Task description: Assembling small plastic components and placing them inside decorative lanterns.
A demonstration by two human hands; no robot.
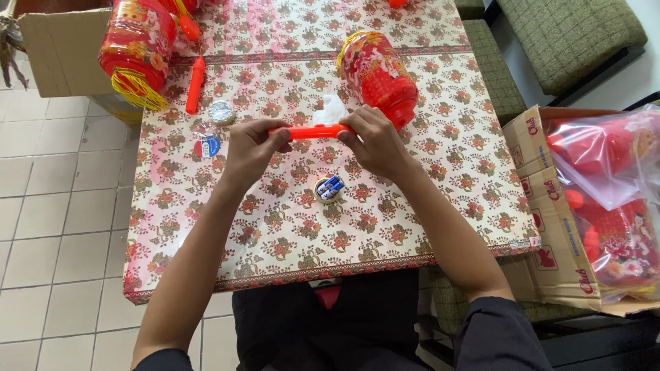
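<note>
Both hands hold a thin orange plastic stick level above the table. My left hand grips its left end and my right hand grips its right end. Just behind the right hand lies a red patterned lantern on its side, with a bit of white paper next to it. Below the hands, a small round holder with blue and white batteries sits on the floral tablecloth.
A second red lantern with yellow tassels and another orange stick lie at the far left, near a silvery roll and a small packet. A cardboard box with bagged red lanterns stands at right. A brown box sits at top left.
</note>
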